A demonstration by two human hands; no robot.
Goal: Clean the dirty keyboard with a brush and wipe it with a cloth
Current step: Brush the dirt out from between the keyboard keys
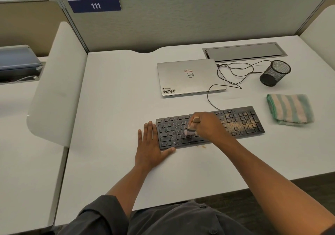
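I judge the brushing step to be in hand, with the wiping step not yet begun. The keyboard (210, 127) lies flat on the desk (117, 93), and I take it as my landmark. My right hand (208, 124) is over the middle of the keyboard, fingers curled round the handle of the brush (192, 127); the bristles are down on the letter keys left of centre. The handle tilts up and away from me. My left hand (152, 144) lies flat on the desk at the keyboard's left end, fingers straight, the thumb along the near left corner; it holds nothing and appears to steady the board.

Findings: the left half of the keyboard looks largely free of grit. A dense patch of tan crumbs covers the right part, on and beside the number pad. A few specks sit on the desk just in front of the keyboard's near edge.

The next move, in my judgement, calls for carrying the strokes rightward into that patch while the left hand braces.

The striped cloth (290, 108) lies folded to the right of the keyboard, just beyond its far right corner, untouched.
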